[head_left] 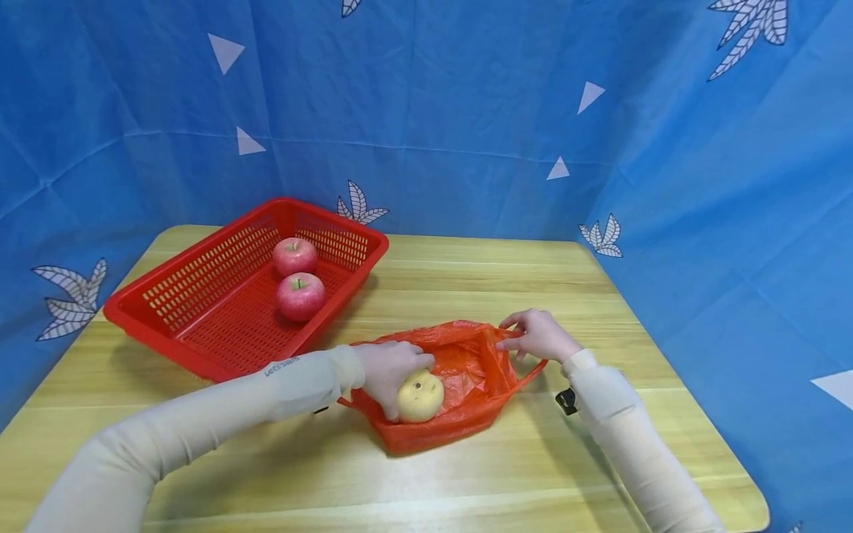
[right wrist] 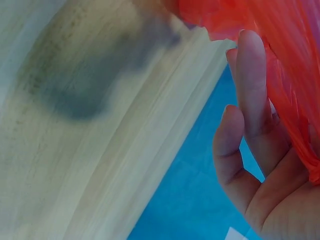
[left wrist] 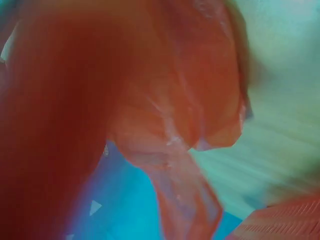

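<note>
A red plastic bag lies on the table with its mouth spread open. My left hand grips a pale yellow round fruit, which looks like a pear, inside the near left part of the bag mouth. In the left wrist view the bag fills much of the picture and hides the hand and fruit. My right hand holds the bag's right rim by the handle, thumb on the inner side. From the right wrist, several fingers of that hand show along the outside of the red plastic.
A red slotted basket stands at the left, tilted in view, with two pink-red apples in it. The wooden table ends at a blue patterned cloth behind and on the right.
</note>
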Tool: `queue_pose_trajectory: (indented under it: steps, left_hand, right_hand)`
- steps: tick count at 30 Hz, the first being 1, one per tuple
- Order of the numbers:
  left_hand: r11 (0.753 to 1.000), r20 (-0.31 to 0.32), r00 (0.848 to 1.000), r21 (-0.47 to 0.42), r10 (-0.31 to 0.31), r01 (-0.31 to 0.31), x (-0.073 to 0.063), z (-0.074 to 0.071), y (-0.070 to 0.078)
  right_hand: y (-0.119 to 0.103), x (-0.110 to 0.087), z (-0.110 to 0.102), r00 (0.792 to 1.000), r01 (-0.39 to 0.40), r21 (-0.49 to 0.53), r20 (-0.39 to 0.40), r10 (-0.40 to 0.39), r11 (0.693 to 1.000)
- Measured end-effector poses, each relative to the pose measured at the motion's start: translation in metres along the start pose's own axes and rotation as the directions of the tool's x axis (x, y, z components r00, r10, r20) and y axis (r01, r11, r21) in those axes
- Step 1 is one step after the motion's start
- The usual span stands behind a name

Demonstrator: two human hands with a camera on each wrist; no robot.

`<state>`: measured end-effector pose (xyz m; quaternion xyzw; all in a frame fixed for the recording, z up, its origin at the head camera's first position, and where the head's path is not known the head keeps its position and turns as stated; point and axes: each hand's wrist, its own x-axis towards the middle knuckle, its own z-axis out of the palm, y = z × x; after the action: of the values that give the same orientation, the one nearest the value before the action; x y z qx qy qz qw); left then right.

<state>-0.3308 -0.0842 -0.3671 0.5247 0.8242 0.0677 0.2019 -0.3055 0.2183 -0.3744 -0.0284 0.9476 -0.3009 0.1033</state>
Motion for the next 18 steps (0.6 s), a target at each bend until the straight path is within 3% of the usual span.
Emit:
queue_pose_trajectory:
  steps: [4,7,10,12,13,15,18]
  left_hand:
    - [1.0,0.01,1.0,-0.017,0.015,-0.014,-0.001,0.004,-0.003]
    - [0.999,0.009,0.999,-0.002,0.04,-0.04,-0.003,-0.002,-0.002]
    - [0.998,-0.035,0.997,0.006,0.064,-0.064,-0.013,-0.021,0.0]
    - [0.995,-0.126,0.988,0.018,0.095,-0.094,-0.022,-0.04,-0.001]
    - [0.994,-0.19,0.975,0.025,0.113,-0.11,-0.028,-0.051,-0.003]
    - [0.992,-0.342,0.931,0.039,0.13,-0.124,-0.039,-0.072,-0.011]
    - [0.995,-0.567,0.819,0.011,0.09,-0.102,-0.054,-0.097,-0.037]
  right_hand:
    - [0.0,0.001,0.001,1.0,0.003,-0.002,0.004,-0.003,1.0]
    - [-0.001,0.0,0.002,1.0,-0.002,-0.004,0.003,0.002,1.0]
    - [-0.002,-0.001,0.002,1.0,-0.007,-0.001,0.005,0.007,1.0]
    - [-0.002,-0.001,0.002,1.0,-0.006,0.003,0.003,0.006,1.0]
    - [-0.001,-0.001,0.003,1.0,-0.006,0.002,0.002,0.006,1.0]
    - [-0.001,-0.001,0.003,1.0,-0.007,0.003,0.003,0.007,1.0]
    - [0.0,-0.001,0.005,1.0,-0.009,0.005,0.005,0.009,1.0]
